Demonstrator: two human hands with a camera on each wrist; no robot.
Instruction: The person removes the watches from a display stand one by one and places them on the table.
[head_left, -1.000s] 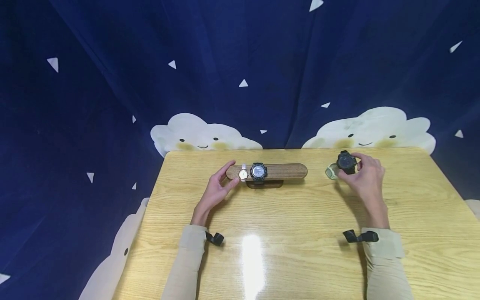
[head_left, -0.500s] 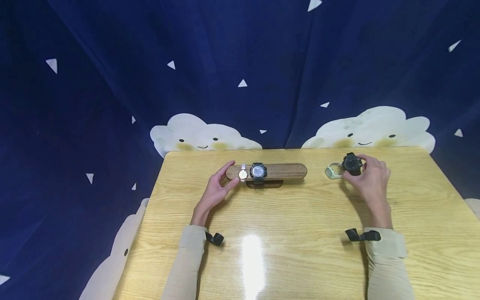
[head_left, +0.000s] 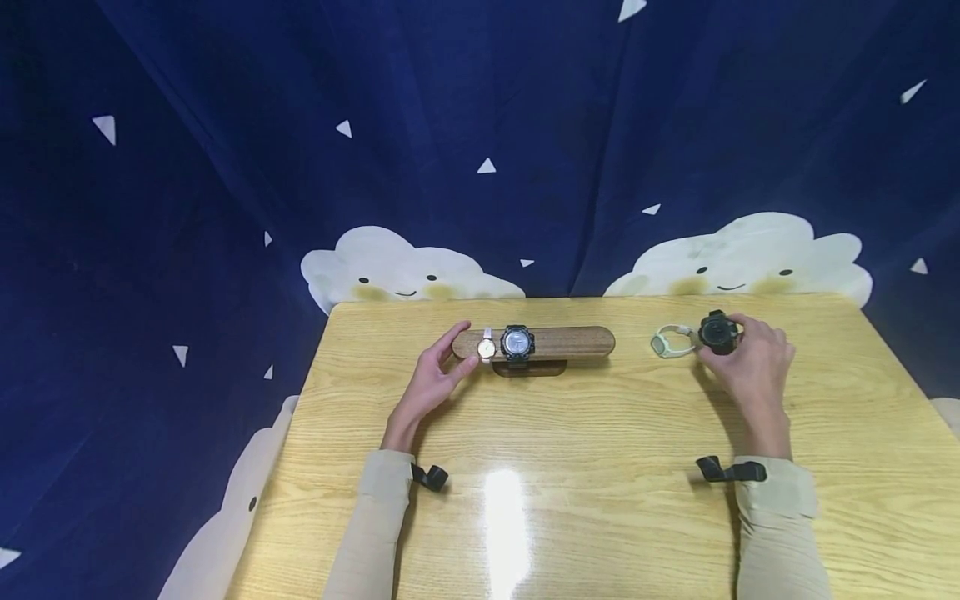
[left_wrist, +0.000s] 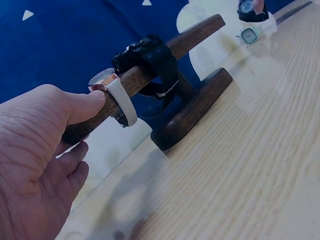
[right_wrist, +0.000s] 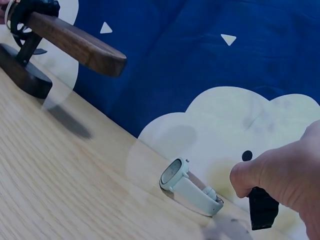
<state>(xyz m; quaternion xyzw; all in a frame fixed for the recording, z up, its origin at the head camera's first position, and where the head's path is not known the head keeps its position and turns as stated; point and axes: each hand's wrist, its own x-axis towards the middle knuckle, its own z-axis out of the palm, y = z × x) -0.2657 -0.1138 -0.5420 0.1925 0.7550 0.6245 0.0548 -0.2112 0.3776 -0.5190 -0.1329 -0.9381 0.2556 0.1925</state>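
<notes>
My left hand [head_left: 438, 371] grips the left end of a dark wooden watch stand [head_left: 573, 342], its thumb beside a small white-strapped watch [head_left: 486, 348] with a rose-gold case. Next to that watch on the bar sits a chunky black watch [head_left: 517, 342] with a pale dial. At the right, my right hand [head_left: 753, 362] pinches a second black watch [head_left: 717, 332] between thumb and fingers. Just left of it, a pale mint-green watch [right_wrist: 192, 190] with its strap closed in a loop lies on the table. The thumb hides part of the held watch in the right wrist view.
The light wood table [head_left: 600, 467] carries a bright glare patch near its front. Behind its back edge hangs a dark blue curtain [head_left: 420, 150] with white clouds and triangles. The stand's bar is raised on a post over an oval base [left_wrist: 192, 112].
My right hand has moved right with the black watch, uncovering the whole mint-green watch, which lies where it was. The left hand and the stand stay in place.
</notes>
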